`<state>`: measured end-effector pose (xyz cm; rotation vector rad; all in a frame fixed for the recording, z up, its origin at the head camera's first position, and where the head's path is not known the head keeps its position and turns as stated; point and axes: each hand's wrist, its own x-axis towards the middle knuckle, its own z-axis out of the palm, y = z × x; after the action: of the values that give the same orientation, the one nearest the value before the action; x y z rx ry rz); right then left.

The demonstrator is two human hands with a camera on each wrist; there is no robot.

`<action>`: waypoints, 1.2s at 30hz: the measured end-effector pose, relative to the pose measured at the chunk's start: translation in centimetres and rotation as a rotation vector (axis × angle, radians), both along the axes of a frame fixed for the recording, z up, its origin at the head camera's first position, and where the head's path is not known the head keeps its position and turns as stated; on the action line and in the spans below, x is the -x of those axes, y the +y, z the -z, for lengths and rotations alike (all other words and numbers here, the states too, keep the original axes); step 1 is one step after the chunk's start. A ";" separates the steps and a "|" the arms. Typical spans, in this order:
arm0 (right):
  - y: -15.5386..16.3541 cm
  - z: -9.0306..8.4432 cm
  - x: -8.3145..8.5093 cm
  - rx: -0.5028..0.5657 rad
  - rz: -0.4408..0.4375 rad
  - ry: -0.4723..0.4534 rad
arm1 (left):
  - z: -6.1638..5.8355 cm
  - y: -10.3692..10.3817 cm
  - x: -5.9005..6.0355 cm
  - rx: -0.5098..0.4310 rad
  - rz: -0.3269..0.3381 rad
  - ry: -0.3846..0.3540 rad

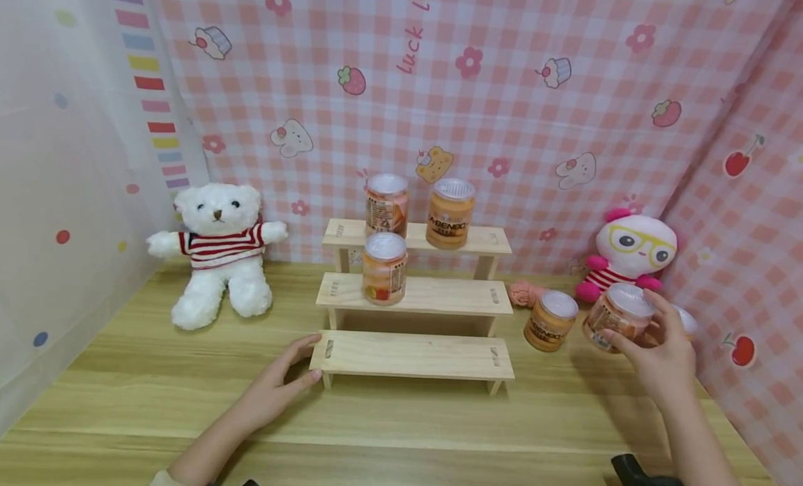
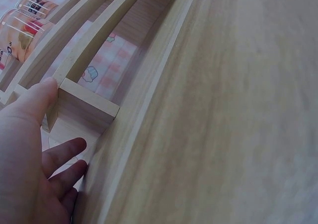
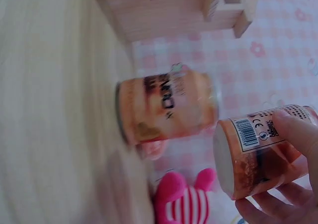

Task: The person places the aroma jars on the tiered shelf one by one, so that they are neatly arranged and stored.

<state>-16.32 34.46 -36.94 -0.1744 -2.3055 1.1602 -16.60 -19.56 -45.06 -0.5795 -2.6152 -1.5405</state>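
You seem to be at the lifting step: right of frame, your right hand (image 1: 665, 357) grips a can (image 1: 611, 319) clear of the table (image 1: 408, 430); your left hand (image 1: 272, 390), fingers loosely extended, touches the left end of the lowest shelf (image 1: 408, 355). Next likely calls for missing the standing can (image 1: 547, 329) just left; a pink doll (image 1: 633, 245) sits behind.

White teddy bear (image 1: 219, 252): upright at the left, arms spread, red-and-white striped top.
Pink-and-white plush doll (image 1: 632, 238): at the right, yellow glasses, striped top.
Coral bundle (image 1: 524, 293): left of the doll, partly hidden.
Back cloth (image 1: 389, 130): pink gingham, cupcakes, strawberries, flowers.
Left sheet (image 1: 81, 172): white, coloured dots.
Right cloth (image 1: 746, 263): cherries.
Tabletop (image 1: 376, 444): wood-grained.
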 end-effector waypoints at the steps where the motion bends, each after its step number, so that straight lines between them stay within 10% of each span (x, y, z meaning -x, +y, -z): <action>1: -0.1 -0.2 -0.1 0.000 -0.001 0.003 | 0.0 0.0 0.0 0.000 0.001 -0.001; 36: -11.3 -4.2 -0.9 0.133 -0.384 0.121 | -0.1 0.0 -0.1 0.008 0.003 -0.004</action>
<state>-15.45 23.21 -32.76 0.2957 -2.2128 1.4674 -16.55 -19.56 -44.94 -0.5816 -2.6260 -1.5339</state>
